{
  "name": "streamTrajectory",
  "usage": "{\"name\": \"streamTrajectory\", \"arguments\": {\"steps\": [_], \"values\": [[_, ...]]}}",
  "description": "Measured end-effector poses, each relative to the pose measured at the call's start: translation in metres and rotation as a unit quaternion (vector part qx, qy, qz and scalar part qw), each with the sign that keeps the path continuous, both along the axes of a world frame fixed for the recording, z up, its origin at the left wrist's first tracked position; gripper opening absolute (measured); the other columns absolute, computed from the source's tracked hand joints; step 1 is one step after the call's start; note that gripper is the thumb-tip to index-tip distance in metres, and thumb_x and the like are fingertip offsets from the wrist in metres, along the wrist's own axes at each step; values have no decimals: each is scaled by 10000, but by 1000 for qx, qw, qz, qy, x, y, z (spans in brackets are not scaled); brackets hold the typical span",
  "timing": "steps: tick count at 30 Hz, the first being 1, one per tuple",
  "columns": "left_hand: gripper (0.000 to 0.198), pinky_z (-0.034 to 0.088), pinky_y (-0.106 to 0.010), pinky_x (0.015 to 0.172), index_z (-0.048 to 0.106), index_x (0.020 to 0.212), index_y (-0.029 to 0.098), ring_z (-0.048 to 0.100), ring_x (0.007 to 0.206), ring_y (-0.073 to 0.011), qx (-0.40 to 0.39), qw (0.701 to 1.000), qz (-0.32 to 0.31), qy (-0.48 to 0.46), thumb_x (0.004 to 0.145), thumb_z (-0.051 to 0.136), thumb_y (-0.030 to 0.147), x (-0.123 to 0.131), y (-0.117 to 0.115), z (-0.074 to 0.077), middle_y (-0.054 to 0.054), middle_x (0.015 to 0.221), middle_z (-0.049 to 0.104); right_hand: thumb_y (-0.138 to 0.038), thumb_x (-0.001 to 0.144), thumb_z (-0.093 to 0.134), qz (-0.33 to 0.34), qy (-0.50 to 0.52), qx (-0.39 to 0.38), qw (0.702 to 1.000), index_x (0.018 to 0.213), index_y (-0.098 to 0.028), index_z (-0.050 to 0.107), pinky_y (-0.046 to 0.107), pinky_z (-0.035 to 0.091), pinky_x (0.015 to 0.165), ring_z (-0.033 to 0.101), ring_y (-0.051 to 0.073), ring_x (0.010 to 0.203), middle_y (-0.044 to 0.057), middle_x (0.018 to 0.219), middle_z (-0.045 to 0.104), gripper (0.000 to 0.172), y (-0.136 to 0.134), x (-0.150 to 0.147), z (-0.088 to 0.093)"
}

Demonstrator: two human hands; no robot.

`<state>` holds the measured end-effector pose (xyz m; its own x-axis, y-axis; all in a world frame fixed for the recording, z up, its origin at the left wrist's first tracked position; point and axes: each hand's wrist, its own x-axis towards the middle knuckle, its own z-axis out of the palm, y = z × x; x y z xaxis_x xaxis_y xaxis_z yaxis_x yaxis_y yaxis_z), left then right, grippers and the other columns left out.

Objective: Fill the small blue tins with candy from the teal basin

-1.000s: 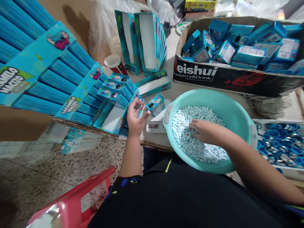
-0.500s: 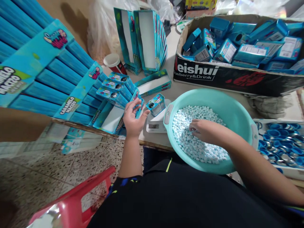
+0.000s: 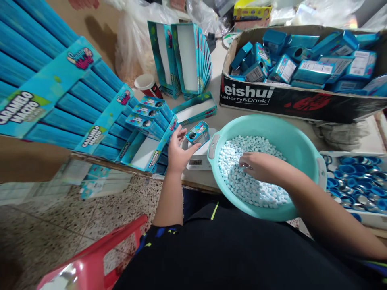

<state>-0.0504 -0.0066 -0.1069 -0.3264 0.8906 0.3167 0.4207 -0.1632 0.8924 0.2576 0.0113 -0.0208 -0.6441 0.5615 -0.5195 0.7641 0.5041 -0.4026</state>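
My left hand (image 3: pixel 178 151) hovers with fingers spread just left of a small blue candy tin (image 3: pixel 198 133) that stands on a white scale (image 3: pixel 198 159); its thumb reaches toward the tin. My right hand (image 3: pixel 260 166) rests knuckles-up on the pale blue candies (image 3: pixel 242 181) inside a teal basin (image 3: pixel 290 139), its fingers curled down into them. What those fingers hold is hidden.
A cardboard box (image 3: pixel 302 102) full of blue tins stands at the back right. Blue display cartons (image 3: pixel 90 117) stack at the left, folded cartons (image 3: pixel 187 56) stand behind. A tray of blue lids (image 3: pixel 356 185) lies at the right, a red stool (image 3: pixel 96 257) below left, a paper cup (image 3: pixel 146 83) beside the cartons.
My left hand has left the display carton with the tins and moved right, toward the tin on the scale. My right hand stays in the candies.
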Motion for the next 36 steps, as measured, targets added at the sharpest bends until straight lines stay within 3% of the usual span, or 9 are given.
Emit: {"name": "streamTrajectory", "arguments": {"steps": [3, 6, 8, 12, 14, 18, 22, 28, 36], "values": [[684, 630, -514, 1018, 642, 1396, 234, 734, 1136, -306, -27, 999, -26, 31, 764, 894, 302, 8, 6, 7, -137, 1297, 720, -138, 1009, 549, -3, -7, 0, 1000, 1155, -152, 711, 334, 447, 778, 675, 253, 978, 110, 1202, 718, 219, 0, -1, 1], [485, 601, -493, 1051, 703, 1313, 240, 716, 1142, -284, 61, 987, -12, 150, 846, 824, 285, 20, 7, 29, -110, 1242, 734, -133, 1011, 544, -1, -10, 0, 1000, 1175, -154, 718, 333, 454, 799, 679, 260, 1012, 114, 1227, 715, 239, 0, -2, 3], [504, 572, -465, 1081, 673, 1374, 258, 690, 1182, -269, 128, 964, -22, 230, 882, 786, 260, 28, 7, 46, -99, 1263, 719, -119, 1008, 540, 0, -12, -2, 1000, 1179, -153, 721, 326, 456, 808, 681, 257, 1022, 114, 1230, 718, 252, 0, -3, 5], [560, 569, -430, 1021, 637, 1436, 265, 681, 1169, -264, 157, 909, -128, 364, 901, 662, 104, 39, 9, 67, -85, 1246, 729, -127, 1014, 549, 6, -14, 2, 1000, 1193, -151, 720, 316, 457, 817, 682, 254, 1033, 119, 1243, 719, 249, 0, -3, 6], [579, 562, -436, 1003, 626, 1451, 250, 676, 1167, -276, 170, 891, -138, 398, 899, 636, 76, 41, 10, 68, -97, 1264, 727, -130, 1017, 547, 9, -15, 4, 1000, 1186, -150, 724, 314, 456, 823, 681, 256, 1049, 122, 1239, 718, 245, 0, -3, 6], [546, 519, -458, 1054, 618, 1470, 263, 636, 1232, -291, 214, 879, -91, 417, 942, 623, 123, 39, 8, 66, -111, 1323, 702, -139, 1017, 544, 4, -7, 7, 1000, 1211, -153, 718, 322, 453, 806, 683, 258, 1034, 114, 1239, 720, 260, 0, -1, 5], [517, 510, -460, 1054, 642, 1442, 293, 631, 1230, -285, 183, 871, -110, 442, 959, 579, 120, 36, 7, 67, -96, 1301, 711, -132, 1009, 536, -4, -3, 11, 1000, 1240, -159, 710, 322, 447, 772, 689, 255, 1012, 109, 1246, 722, 291, -1, 0, 5], [552, 492, -471, 1129, 589, 1482, 321, 624, 1267, -266, 253, 880, -72, 397, 957, 599, 150, 34, 12, 73, -79, 1327, 691, -145, 1011, 537, -5, -3, 13, 1000, 1261, -164, 705, 323, 451, 766, 694, 257, 1019, 112, 1241, 732, 301, -2, 0, 8], [536, 532, -438, 1094, 591, 1474, 269, 662, 1219, -250, 211, 909, -39, 357, 953, 619, 148, 34, 16, 68, -96, 1306, 699, -133, 1009, 532, -11, -15, 18, 1000, 1289, -153, 700, 335, 486, 790, 704, 271, 1053, 127, 1267, 728, 327, -2, 0, 15]]}}
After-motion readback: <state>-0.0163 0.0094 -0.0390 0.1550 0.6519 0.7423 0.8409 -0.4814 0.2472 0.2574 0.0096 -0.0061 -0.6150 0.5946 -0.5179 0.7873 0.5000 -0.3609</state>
